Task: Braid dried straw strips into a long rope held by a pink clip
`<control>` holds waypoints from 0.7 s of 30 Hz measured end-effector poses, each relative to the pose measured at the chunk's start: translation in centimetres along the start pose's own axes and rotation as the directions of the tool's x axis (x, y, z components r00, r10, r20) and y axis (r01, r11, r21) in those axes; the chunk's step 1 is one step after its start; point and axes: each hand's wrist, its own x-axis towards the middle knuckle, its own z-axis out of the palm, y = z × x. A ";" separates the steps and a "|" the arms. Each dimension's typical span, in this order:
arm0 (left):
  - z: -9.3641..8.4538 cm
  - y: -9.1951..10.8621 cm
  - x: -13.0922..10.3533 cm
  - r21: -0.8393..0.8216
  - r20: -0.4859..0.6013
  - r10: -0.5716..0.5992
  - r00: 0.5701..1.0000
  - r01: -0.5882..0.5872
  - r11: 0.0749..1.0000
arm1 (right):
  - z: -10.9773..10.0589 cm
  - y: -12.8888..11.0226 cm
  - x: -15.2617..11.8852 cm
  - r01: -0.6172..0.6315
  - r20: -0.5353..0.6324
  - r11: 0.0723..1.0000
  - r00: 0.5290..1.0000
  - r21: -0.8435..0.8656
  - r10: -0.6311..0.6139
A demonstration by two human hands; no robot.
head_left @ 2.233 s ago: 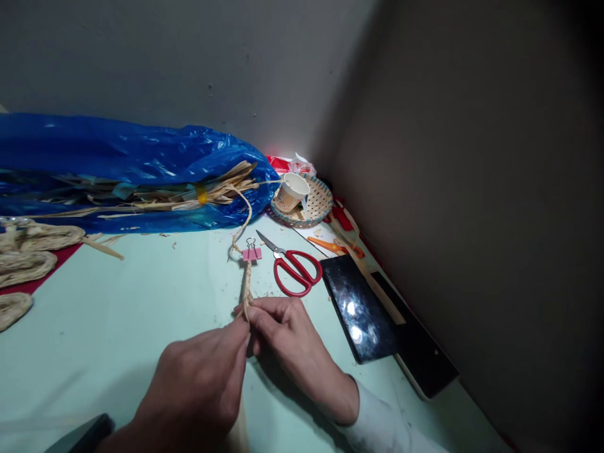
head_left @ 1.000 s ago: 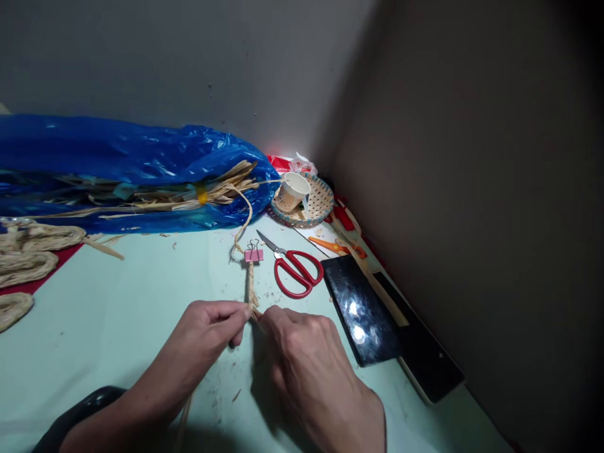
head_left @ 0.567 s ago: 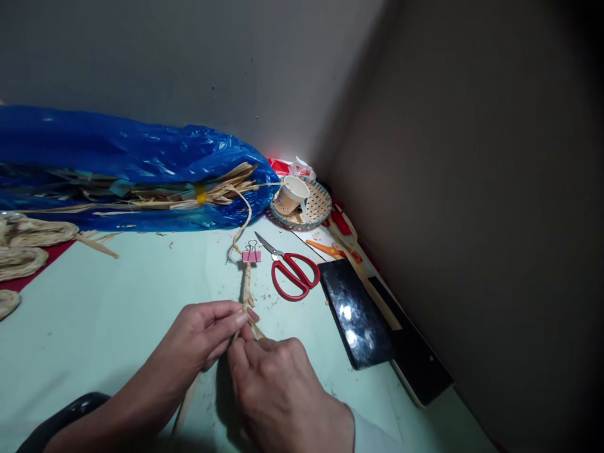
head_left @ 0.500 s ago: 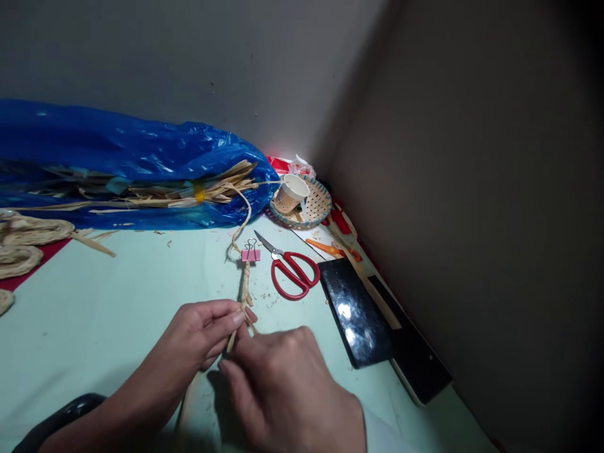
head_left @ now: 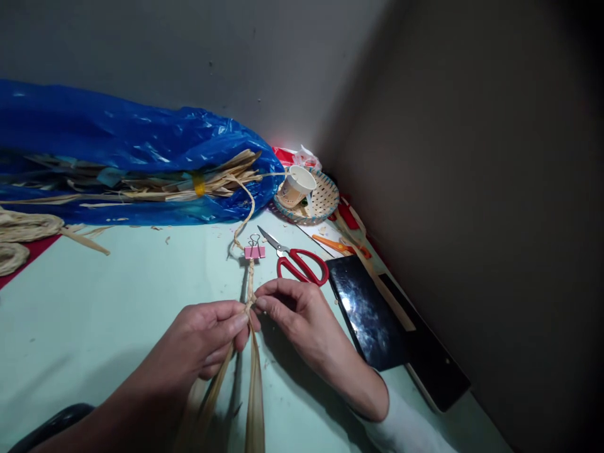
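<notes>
A thin straw braid (head_left: 251, 277) runs toward me from a pink binder clip (head_left: 255, 252). My left hand (head_left: 207, 333) pinches the braid's near end between thumb and fingers. From that spot, long loose straw strands (head_left: 255, 396) hang down toward the near edge of the view. My right hand (head_left: 297, 314) is closed at the same spot from the right, thumb and index fingertip together on the braid's side. Red-handled scissors (head_left: 302, 264) lie just beyond the right hand, blades pointing away to the left.
A blue plastic bag (head_left: 141, 126) holds a straw bundle (head_left: 226, 179) at the back. Behind the scissors, a paper cup (head_left: 297, 187) leans in a woven basket (head_left: 325, 195). A dark phone-like slab (head_left: 363, 314) lies right, near the wall. Coiled braids (head_left: 28, 225) sit far left.
My right hand has moved up from below the left hand to the braid's right side. The loose strands now hang in view. The left hand keeps its pinch.
</notes>
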 end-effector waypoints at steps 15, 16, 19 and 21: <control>0.2 0.3 0.1 -0.002 0.018 -0.069 0.997 0.069 0.998 | -0.2 -0.5 -0.7 0.170 -0.052 0.915 0.978 -0.365 -0.202; 0.3 0.4 0.0 0.002 0.018 -0.064 0.998 0.064 0.998 | -0.1 -0.5 -0.6 0.131 -0.057 0.940 0.986 -0.315 -0.156; 0.5 0.6 -0.2 0.017 0.019 -0.055 0.998 0.055 0.998 | 0.3 -0.5 -0.3 0.055 -0.037 0.993 0.998 -0.104 -0.059; 0.6 0.7 -0.2 0.028 0.016 -0.053 0.998 0.052 0.998 | 0.5 -0.2 -0.1 0.055 -0.016 0.998 0.998 0.016 -0.055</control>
